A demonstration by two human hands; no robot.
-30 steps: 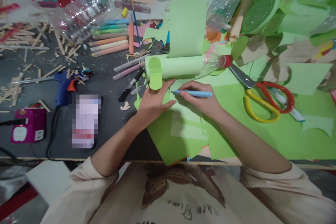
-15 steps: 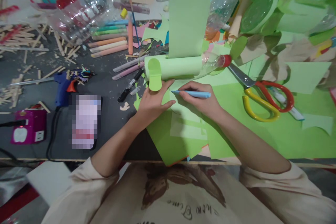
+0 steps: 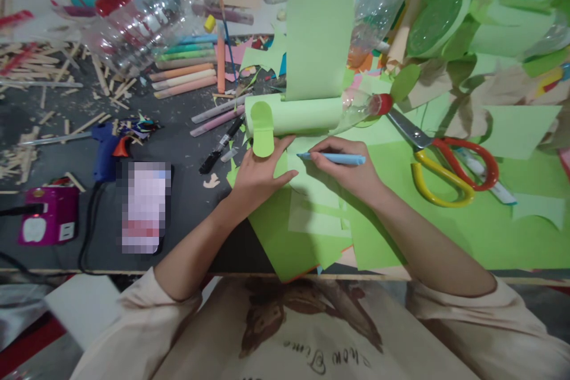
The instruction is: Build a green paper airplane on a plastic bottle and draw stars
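Note:
My right hand [image 3: 345, 163] is closed around a light blue felt-tip pen [image 3: 341, 158], its tip pointing left onto a pale green sheet of paper [image 3: 314, 187]. Flat on the left side of that sheet lies my left hand [image 3: 260, 172], thumb and fingers apart. Just beyond both hands a plastic bottle [image 3: 360, 105] with a red cap lies on its side, its body wrapped in pale green paper. A tall round-topped pale green paper piece [image 3: 318, 35] stands up behind the wrap. A small bright green paper strip [image 3: 262, 130] hangs from the bottle's left end, over my left fingers.
Large scissors [image 3: 445, 160] with red and yellow handles lie to the right on green paper. On the left are a blue glue gun [image 3: 104, 151], a phone [image 3: 145, 208] and a magenta power adapter [image 3: 48, 214]. Markers [image 3: 184, 71], wooden sticks and clear bottles [image 3: 138, 24] crowd the back.
My right hand and the blue pen have shifted slightly to the right across the sheet. My left hand stays in place.

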